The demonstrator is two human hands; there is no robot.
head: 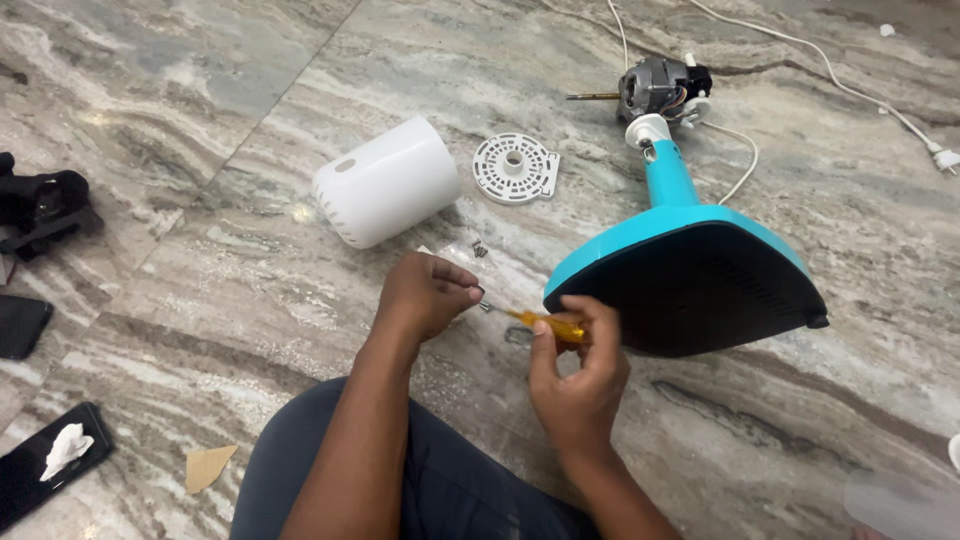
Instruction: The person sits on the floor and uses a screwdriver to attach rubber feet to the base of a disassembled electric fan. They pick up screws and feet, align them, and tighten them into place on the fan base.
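My right hand (578,372) grips a small screwdriver with an orange handle (548,322), its metal tip pointing left. My left hand (425,293) is curled, fingertips pinched at the screwdriver's tip (486,306); what they hold is too small to tell. Just right of both hands lies a tipped-over fan stand with a turquoise base (660,235), its black underside (700,290) facing me. The turquoise neck leads up to an exposed motor (660,88) with a bare shaft.
A white cylindrical housing (388,182) lies on its side on the marble floor, with a round white grille plate (515,168) beside it and loose screws (480,248) nearby. A white power cord (850,90) runs along the top right. Dark objects (40,205) and a phone (50,460) sit at the left.
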